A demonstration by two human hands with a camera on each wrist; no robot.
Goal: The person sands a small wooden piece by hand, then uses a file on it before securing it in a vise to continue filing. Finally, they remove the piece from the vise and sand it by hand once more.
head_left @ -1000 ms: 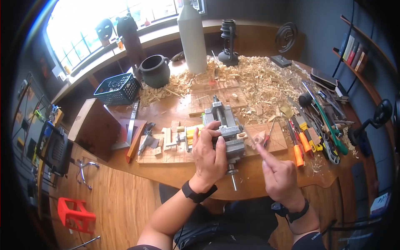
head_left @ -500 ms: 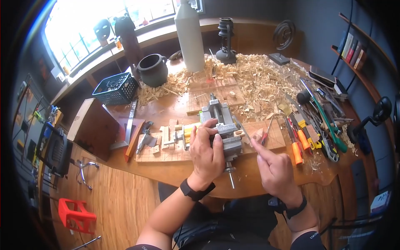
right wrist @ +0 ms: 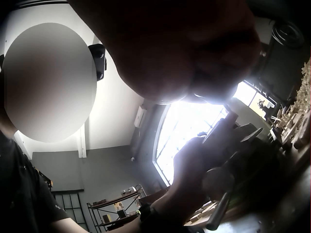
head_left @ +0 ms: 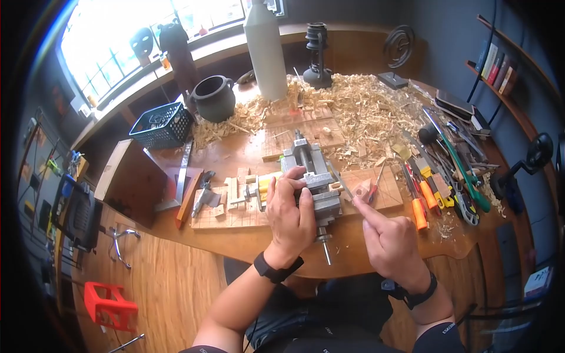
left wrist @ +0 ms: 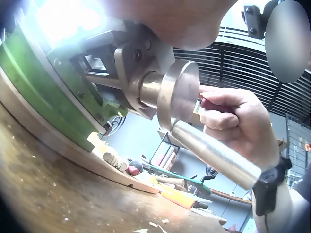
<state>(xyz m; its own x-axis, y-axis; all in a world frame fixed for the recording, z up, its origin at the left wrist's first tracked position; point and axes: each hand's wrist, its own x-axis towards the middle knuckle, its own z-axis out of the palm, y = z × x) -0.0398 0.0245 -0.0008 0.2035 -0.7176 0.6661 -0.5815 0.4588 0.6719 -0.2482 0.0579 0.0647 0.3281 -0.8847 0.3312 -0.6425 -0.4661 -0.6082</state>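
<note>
A grey metal vise (head_left: 327,206) stands near the bench's front edge, with a small pale wood piece (head_left: 335,186) sticking out of its right side. My left hand (head_left: 290,215) grips the vise's left side, its fingers bent over the top and the thumb along the near jaw. In my right hand (head_left: 388,244) is a slim metal file (head_left: 344,184), the index finger stretched along it. The file's far part passes close beside the wood piece. A bit of dark red handle (left wrist: 208,104) shows inside the right fist in the left wrist view.
Under the vise lie marked wooden boards (head_left: 385,200) with wood offcuts. Orange-handled tools (head_left: 419,213) and a green-handled saw (head_left: 478,199) crowd the right. Wood shavings (head_left: 376,112) cover the back. A blue-green basket (head_left: 162,126), a dark pot (head_left: 213,100) and a wooden box (head_left: 132,182) stand left.
The right hand and file have moved slightly forward and left, closer to the wood piece. The left hand stays in place on the vise. The head view has shifted a little.
</note>
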